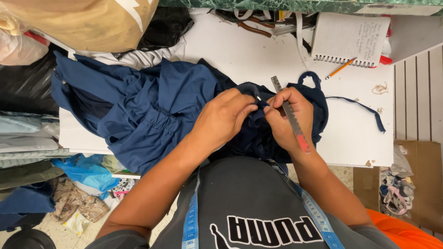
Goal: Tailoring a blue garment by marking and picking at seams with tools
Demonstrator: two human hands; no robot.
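A: What is gripped at the centre?

B: A fold of the dark blue garment [152, 110] is pinched between the fingertips of the left hand [221, 117]. A small pale sliver is seen at those fingertips; what it is cannot be told.

A: And the other hand?

B: The right hand [288, 117] is closed around a metal ruler [290, 113], and its fingertips are pressed to the same fold, touching the left hand's. The ruler is held slanted, its red-tipped end pointed toward the body.

A: Where is the garment laid?

B: It is spread over the white table [355, 133], bunched to the left, with a narrow blue strap [364, 108] trailed out to the right.

A: What is found further out?

B: A spiral notebook [348, 37] is laid at the far edge of the table, with an orange pencil [340, 68] just beside it. A blue measuring tape [191, 216] is draped around the person's neck. Folded fabrics [23, 147] are stacked at the left, near a blue plastic bag [87, 170].
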